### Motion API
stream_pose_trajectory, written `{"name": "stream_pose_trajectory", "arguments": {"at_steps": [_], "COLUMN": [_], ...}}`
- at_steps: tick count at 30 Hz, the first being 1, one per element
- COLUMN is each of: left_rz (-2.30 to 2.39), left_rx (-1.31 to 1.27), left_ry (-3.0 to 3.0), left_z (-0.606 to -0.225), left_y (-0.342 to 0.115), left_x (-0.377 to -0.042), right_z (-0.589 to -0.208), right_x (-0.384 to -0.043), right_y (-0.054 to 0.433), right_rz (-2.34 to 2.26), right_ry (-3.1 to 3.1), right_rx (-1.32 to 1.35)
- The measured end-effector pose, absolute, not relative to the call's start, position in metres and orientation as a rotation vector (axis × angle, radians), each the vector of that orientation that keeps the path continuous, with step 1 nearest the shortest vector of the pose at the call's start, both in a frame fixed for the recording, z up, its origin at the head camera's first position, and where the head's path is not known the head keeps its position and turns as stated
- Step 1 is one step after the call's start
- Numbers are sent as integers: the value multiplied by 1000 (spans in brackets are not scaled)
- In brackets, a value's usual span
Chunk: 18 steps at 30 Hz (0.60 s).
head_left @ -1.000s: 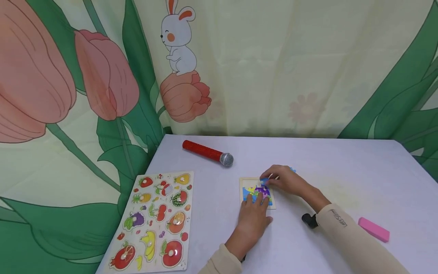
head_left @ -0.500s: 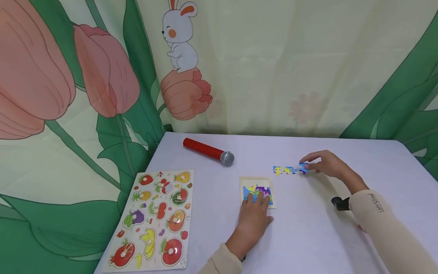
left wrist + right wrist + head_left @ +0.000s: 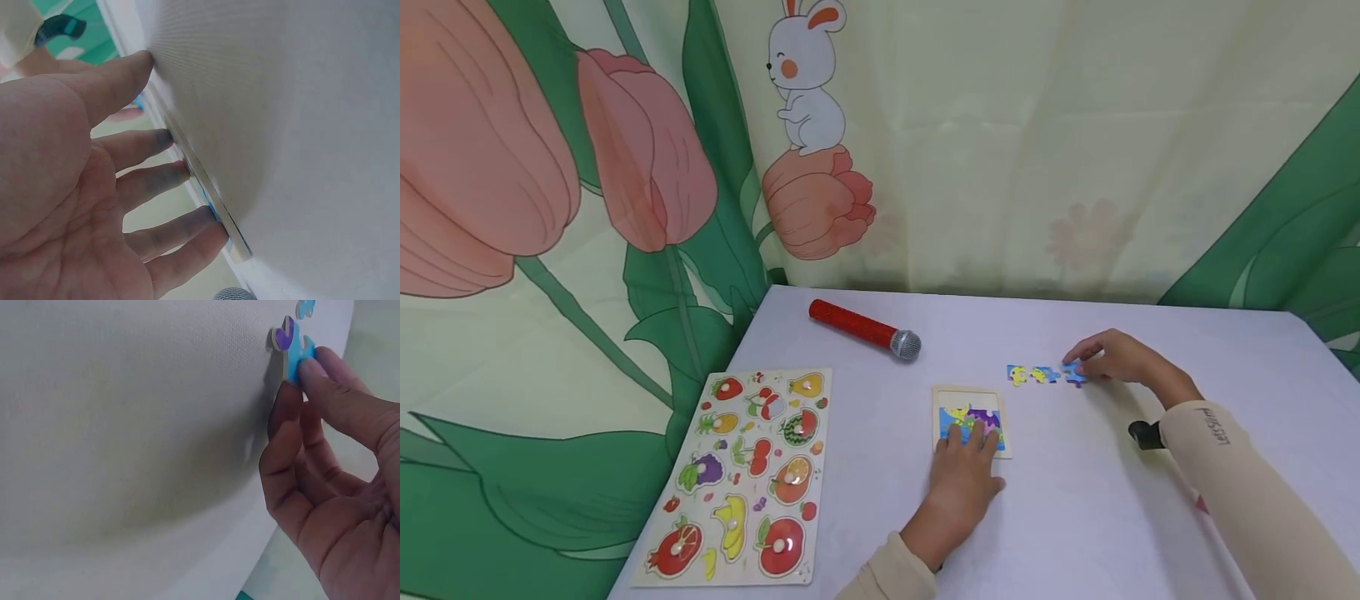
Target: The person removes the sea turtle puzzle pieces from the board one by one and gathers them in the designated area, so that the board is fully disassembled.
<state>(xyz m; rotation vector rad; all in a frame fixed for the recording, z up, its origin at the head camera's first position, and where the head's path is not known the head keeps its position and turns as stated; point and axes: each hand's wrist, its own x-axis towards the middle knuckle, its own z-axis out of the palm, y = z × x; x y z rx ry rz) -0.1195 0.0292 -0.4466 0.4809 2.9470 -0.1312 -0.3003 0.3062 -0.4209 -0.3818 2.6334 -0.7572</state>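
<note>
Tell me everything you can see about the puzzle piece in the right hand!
That puzzle piece is mostly light blue, with a purple bit at one end. It's small and flat with a wavy, knobbly outline, and its pale edge looks like wood. The right hand pinches it, at the right end of a row of loose pieces. Whether it touches the table, I can't tell.

On the table (image 3: 1075, 508) — fruit board (image 3: 741, 492) left, puzzle tray (image 3: 1007, 433) right, microphone (image 3: 865, 328) behind.

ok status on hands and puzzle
Right hand pinches blue-and-purple jigsaw piece. Left hand on wood-framed square puzzle, partly filled. Red microphone lies clear.
</note>
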Motion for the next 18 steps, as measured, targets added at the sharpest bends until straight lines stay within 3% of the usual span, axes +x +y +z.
{"name": "stream_pose_trajectory", "arguments": {"at_steps": [18], "left_rz": [-60], "left_rx": [408], "left_ry": [2905], "left_z": [-448], "left_y": [30], "left_x": [-119], "right_z": [-430], "right_x": [-300], "right_y": [295], "right_rz": [-674], "right_ry": [2687], "right_rx": [-242]}}
